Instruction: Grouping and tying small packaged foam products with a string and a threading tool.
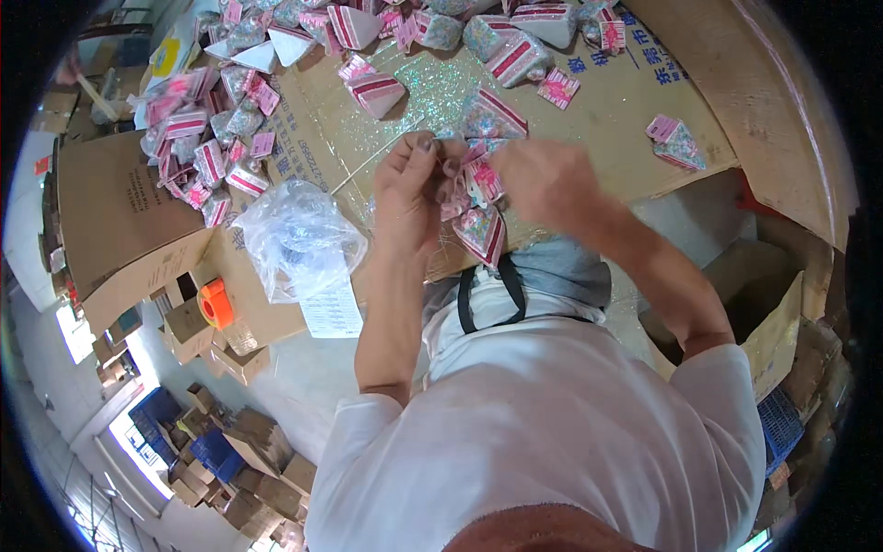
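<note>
My left hand (409,189) is closed in a pinch above the cardboard-covered table, beside several pink-and-white paper tags (485,178). To their right my right hand (550,184) is curled closed, close to the left. What the fingertips of either hand pinch is too small to make out. Just below the tags rests a cake-slice ornament (480,234) with glittery pastel sprinkles and a pink-striped side. Another sprinkled cake-slice ornament (493,116) lies just beyond my hands. A thin white stick (375,156) slants across the cardboard by my left hand.
Cake-slice ornaments (354,28) with tags pile up along the far side and the left. A clear plastic bag (299,235) lies over a printed sheet (331,313). Orange tape (216,304) sits at the left edge. One ornament (676,143) lies right, near an open carton (750,304).
</note>
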Action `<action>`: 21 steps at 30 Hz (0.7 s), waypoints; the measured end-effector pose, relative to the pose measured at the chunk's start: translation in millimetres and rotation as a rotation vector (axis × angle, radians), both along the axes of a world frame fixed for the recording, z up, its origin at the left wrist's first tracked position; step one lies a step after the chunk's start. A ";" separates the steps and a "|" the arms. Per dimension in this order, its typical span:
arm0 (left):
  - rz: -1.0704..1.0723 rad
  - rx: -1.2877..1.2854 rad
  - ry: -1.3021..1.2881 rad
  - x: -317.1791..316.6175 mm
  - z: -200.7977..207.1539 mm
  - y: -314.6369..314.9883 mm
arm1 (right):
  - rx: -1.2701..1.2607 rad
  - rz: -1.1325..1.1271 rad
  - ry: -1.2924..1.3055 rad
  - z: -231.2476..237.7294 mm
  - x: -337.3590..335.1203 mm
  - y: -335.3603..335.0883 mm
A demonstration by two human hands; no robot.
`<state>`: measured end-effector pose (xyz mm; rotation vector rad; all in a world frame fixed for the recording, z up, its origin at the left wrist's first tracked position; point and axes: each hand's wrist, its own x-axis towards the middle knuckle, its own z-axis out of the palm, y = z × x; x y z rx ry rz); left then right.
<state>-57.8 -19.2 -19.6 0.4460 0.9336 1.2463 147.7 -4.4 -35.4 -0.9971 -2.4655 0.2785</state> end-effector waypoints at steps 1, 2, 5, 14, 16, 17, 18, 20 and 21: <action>0.001 -0.008 0.007 4.8 0.6 -0.6 | -0.008 0.001 0.007 4.3 -4.0 -8.4; 0.009 -0.003 0.127 10.6 -1.0 -2.4 | -0.152 -0.008 0.037 9.2 -11.2 -15.8; 0.065 0.078 0.307 28.3 -3.4 -10.2 | -0.303 -0.083 0.256 11.0 -17.6 -13.1; -0.055 0.535 0.953 18.5 -10.7 -17.2 | -0.440 -0.096 0.471 24.3 -8.4 -0.4; -0.030 0.378 0.811 22.3 -8.2 -18.1 | -0.462 -0.107 0.451 19.8 -6.0 -2.5; -0.013 0.302 0.648 23.1 -5.5 -17.0 | -0.424 -0.140 0.504 11.9 -3.5 -5.8; 0.003 0.227 0.484 23.4 -3.2 -15.8 | -0.386 -0.174 0.557 7.3 -2.4 -7.1; -0.050 0.224 0.458 18.6 -0.1 -14.3 | -0.381 -0.105 0.535 10.1 1.3 -1.0; -0.109 0.225 0.429 16.9 1.2 -14.6 | -0.372 -0.042 0.512 12.9 3.5 2.5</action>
